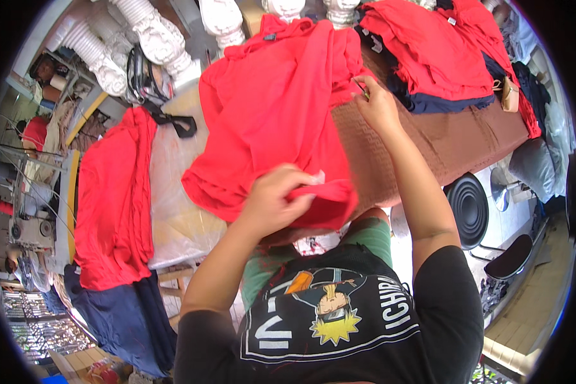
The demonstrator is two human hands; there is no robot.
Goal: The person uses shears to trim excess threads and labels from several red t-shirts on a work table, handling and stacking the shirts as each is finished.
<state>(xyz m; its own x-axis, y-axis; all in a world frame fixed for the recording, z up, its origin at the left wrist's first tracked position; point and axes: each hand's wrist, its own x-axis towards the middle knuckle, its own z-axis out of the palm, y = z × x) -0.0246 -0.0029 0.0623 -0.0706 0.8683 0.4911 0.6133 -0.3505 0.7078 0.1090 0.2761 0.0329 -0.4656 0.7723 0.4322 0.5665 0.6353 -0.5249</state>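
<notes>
A red garment [262, 121] lies loosely spread on the table in front of me, partly over brown cloth. My left hand [278, 195] is closed on its near edge, where the fabric folds back. Beside those fingers shows a small whitish piece [317, 178], perhaps a label; it is blurred. Off the garment's right side, my right hand [377, 107] is closed round a small dark pointed tool [363, 90]. Most of that tool is hidden in the fingers, so its exact kind cannot be made out.
Red garments [435, 57] are stacked over navy ones at the far right, with more red garments [112, 205] hanging at the left. White ornate columns [150, 38] line the back. A sewing machine [35, 230] stands far left; a round black stool [467, 211] is at right.
</notes>
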